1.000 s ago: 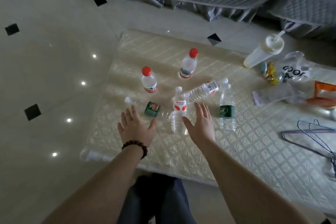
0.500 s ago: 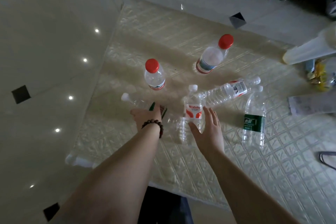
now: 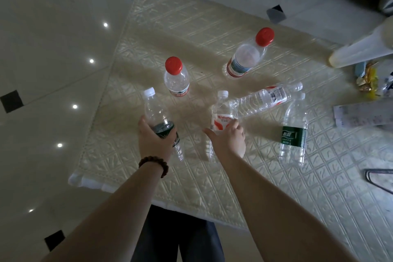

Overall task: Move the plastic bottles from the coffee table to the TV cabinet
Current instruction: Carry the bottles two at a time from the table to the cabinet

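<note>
The left hand (image 3: 154,140) holds a green-label bottle (image 3: 158,116) tight, and the right hand (image 3: 228,139) wraps round a red-label bottle (image 3: 221,115) on the worktop (image 3: 191,27)

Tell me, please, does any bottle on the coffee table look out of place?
Yes: one clear bottle lies on its side behind the red-and-white-labelled bottle, while the two red-capped ones and the green-labelled bottle stand upright. No spill shows.

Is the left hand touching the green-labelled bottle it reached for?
Touching. In the head view the left hand is wrapped around the green-labelled bottle at its label, fingers curled over it, with the bottle raised upright.
</note>
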